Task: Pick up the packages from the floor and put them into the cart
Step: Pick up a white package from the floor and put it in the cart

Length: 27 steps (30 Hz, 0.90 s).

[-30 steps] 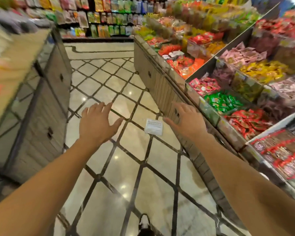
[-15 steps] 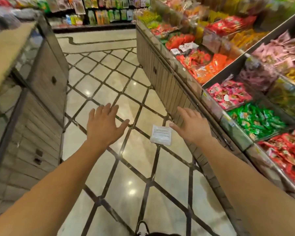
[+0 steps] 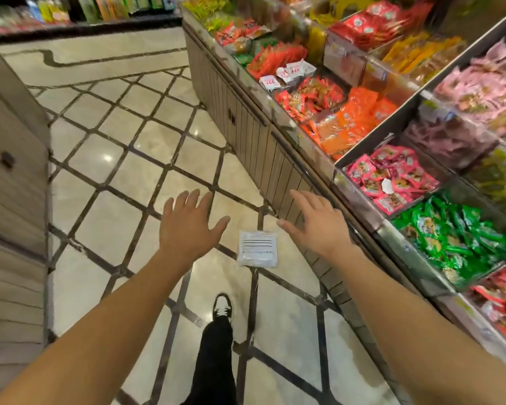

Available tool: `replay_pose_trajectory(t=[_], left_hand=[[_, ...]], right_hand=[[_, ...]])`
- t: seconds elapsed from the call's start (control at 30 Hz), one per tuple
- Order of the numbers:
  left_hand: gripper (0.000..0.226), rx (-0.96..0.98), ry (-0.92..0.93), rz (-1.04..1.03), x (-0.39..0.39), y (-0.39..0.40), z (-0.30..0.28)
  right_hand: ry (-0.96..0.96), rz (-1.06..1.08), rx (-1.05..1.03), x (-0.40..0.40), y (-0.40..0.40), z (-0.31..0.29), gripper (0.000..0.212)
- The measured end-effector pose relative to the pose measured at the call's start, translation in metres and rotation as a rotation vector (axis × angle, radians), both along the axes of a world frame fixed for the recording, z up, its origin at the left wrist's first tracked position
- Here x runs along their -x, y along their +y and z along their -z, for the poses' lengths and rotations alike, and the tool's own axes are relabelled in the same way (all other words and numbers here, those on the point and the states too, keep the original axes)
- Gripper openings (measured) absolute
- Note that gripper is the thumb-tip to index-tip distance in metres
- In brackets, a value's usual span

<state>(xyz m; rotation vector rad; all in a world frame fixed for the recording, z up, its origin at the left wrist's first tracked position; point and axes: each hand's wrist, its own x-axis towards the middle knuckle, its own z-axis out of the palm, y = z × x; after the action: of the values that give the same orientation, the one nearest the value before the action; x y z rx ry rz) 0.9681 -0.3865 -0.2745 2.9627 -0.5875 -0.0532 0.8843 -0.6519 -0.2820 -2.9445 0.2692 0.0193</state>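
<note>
Flat white plastic package w/ printed label [image 3: 257, 248] on cream marble tiled floor [image 3: 120, 226], btwn left hand [image 3: 187, 226] & right hand [image 3: 319, 226]; both fingers spread, empty.

Open floor [image 3: 114, 223] flanks the package [image 3: 257, 248]; display counter [image 3: 263, 147] crowds its right.

Single view only, head-mounted and wide-angle. It looked forward and steeply down an aisle floor [image 3: 123, 159], from standing height. Both forearms entered from the bottom edge and a shoe [image 3: 222, 306] showed below centre. Display bins [image 3: 392, 182] ran close along the right, a cabinet [image 3: 12, 176] along the left. Straight lines bowed toward the frame edges.
</note>
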Motion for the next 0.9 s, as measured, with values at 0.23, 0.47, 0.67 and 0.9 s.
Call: replay_pose_trajectory(t=[0.23, 0.47, 0.67, 0.9], left_hand=[[0.085, -0.061, 0.145, 0.063, -0.149, -0.057, 0.052], [0.074, -0.16, 0.273, 0.115, -0.237, -0.105, 0.152], [0.093, -0.133, 0.483, 0.006, -0.237, -0.134, 0.327], [0.085, -0.157, 0.644, -0.095, -0.231, -0.16, 0.546]], right_hand=[[0.136, 0.082, 0.004, -0.139, -0.047, 0.05, 0.086], [0.217, 0.133, -0.101, -0.241, -0.08, 0.154, 0.083], [0.382, 0.193, -0.272, -0.246, -0.088, 0.349, 0.085], [0.583, 0.285, -0.333, -0.215, -0.127, 0.567, 0.081]])
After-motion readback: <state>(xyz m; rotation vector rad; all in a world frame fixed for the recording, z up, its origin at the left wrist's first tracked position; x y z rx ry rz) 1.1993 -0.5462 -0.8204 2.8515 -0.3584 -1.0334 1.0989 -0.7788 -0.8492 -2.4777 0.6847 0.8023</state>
